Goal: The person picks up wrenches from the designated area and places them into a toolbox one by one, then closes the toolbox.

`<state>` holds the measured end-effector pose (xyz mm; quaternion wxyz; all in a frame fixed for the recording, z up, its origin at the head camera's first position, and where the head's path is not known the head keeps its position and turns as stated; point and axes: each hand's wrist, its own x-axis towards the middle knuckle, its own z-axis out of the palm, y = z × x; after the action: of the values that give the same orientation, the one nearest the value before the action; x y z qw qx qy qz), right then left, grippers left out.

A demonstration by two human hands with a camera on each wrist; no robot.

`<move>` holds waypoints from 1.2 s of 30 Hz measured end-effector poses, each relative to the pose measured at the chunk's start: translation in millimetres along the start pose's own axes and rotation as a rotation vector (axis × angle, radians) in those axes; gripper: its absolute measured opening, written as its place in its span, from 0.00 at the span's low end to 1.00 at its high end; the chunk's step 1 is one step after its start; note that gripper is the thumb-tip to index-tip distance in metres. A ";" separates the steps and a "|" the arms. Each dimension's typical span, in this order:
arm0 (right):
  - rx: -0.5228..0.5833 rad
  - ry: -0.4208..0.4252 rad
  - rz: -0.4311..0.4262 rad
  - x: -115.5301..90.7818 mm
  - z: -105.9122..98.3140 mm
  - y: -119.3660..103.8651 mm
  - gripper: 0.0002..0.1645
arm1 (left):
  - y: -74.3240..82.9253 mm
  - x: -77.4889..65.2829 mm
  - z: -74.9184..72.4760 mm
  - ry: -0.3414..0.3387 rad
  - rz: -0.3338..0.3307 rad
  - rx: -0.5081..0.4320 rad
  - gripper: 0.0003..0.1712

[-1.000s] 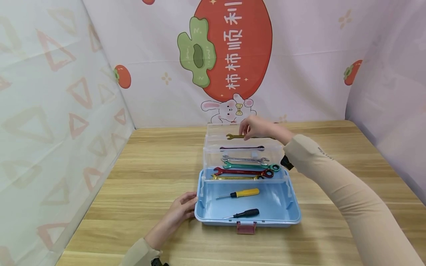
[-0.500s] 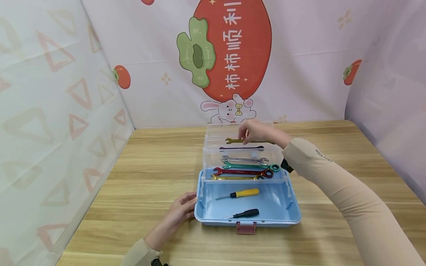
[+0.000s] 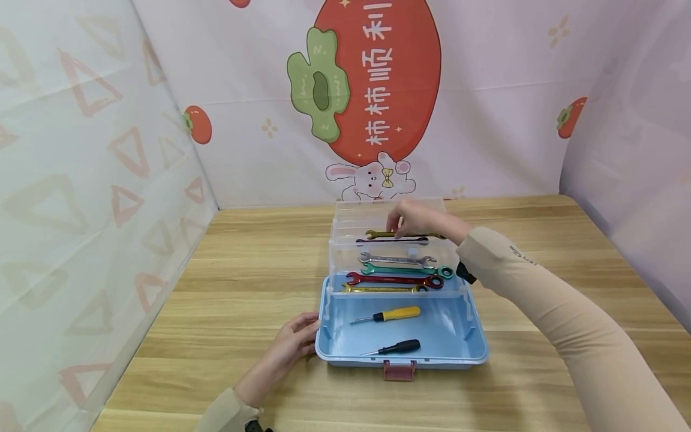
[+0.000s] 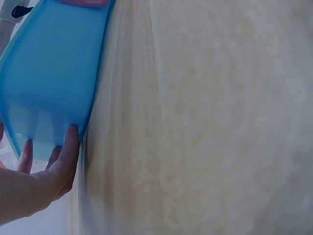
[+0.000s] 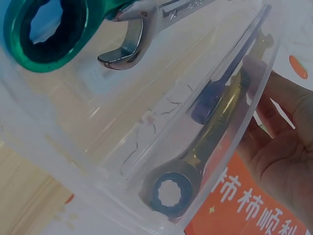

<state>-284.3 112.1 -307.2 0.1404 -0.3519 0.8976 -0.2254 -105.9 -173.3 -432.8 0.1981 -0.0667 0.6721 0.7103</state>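
My right hand (image 3: 412,217) pinches a dark gold ratchet wrench (image 3: 380,234) at the back of a toolbox's clear upper tray (image 3: 345,258). Just in front of it lies a purple wrench (image 3: 372,242). Through the clear plastic, the right wrist view shows the gold wrench's ring end (image 5: 171,193) low in the tray, beside the purple one. The fingers of my left hand (image 3: 294,339) touch the left side of the blue toolbox (image 3: 475,354); in the left wrist view their tips lie along the blue wall (image 4: 49,73).
Silver (image 3: 396,260), green (image 3: 405,270), red (image 3: 394,279) and yellow-gold wrenches (image 3: 378,289) lie nearer the front. A yellow-handled screwdriver (image 3: 400,312) and a black one (image 3: 406,345) rest in the box bottom. A wooden table (image 3: 243,270) carries the box; printed cloth (image 3: 486,120) hangs behind.
My right hand has lowered the gold wrench toward the tray, down to just behind the purple wrench. My left hand and the toolbox have stayed put.
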 end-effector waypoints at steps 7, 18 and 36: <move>0.002 0.010 -0.014 -1.5 1.1 1.1 0.07 | 1.2 0.2 0.3 0.001 -0.002 0.004 0.31; -0.033 0.034 0.003 -0.8 3.4 1.0 0.08 | 2.3 -0.6 0.2 -0.011 0.000 0.007 0.31; -0.094 0.080 0.048 -1.4 8.7 -2.6 0.09 | 2.8 -1.4 1.2 0.001 -0.008 0.010 0.31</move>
<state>-278.2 108.8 -313.3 0.0932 -0.3273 0.9201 -0.1937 -105.5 -172.4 -429.5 0.2008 -0.0688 0.6755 0.7061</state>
